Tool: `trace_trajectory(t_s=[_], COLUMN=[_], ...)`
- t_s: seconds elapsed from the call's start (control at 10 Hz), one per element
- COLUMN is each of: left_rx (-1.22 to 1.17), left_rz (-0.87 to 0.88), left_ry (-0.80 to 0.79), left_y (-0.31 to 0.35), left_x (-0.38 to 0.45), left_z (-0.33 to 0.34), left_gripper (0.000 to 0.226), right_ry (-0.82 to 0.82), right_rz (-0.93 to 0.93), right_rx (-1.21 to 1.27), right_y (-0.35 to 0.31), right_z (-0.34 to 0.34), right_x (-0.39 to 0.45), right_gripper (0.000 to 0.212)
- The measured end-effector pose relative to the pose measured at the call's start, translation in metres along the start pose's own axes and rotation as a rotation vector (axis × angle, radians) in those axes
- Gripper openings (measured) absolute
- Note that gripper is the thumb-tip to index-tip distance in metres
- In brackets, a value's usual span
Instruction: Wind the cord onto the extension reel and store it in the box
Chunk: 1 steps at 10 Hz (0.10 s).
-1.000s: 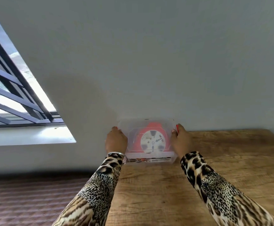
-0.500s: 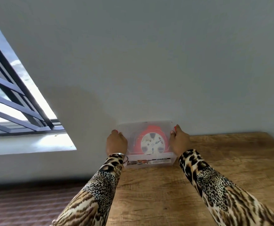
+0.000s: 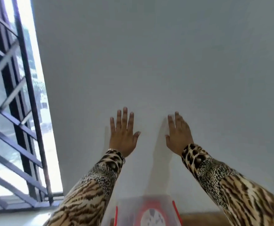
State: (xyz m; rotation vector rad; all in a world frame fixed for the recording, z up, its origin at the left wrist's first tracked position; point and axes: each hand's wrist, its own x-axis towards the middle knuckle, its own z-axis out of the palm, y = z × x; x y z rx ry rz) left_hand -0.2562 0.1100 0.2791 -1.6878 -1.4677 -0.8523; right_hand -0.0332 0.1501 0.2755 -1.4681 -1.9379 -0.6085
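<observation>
The clear plastic box (image 3: 126, 207) with red side latches sits at the bottom edge of the view, against the wall. Inside it, seen through the lid, lies the red extension reel (image 3: 152, 216) with its white hub; the cord itself cannot be made out. My left hand (image 3: 123, 134) is raised in front of the wall above the box, fingers spread, holding nothing. My right hand (image 3: 179, 133) is raised beside it, also with fingers spread and empty. Both hands are well above the box and apart from it.
A plain grey wall (image 3: 165, 62) fills most of the view. A barred window (image 3: 14, 111) is at the left with a sill below it. A strip of the wooden table (image 3: 201, 219) shows at the bottom right of the box.
Both hands let go of the box sides and rose up in front of the wall with fingers spread. The view tilted upward, so the box now sits at the bottom edge.
</observation>
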Motion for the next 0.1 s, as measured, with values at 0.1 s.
trace_trajectory(t_s=[0.1], left_rx=[0.059], left_rz=[-0.016], left_ry=[0.084], left_y=[-0.0017], left_x=[0.0477], left_z=[-0.0285], left_gripper=[0.078], right_ry=[0.121], right_rz=[-0.001], right_rx=[-0.026], right_y=[0.0014], right_z=[-0.0453], right_x=[0.0413], right_gripper=[0.08])
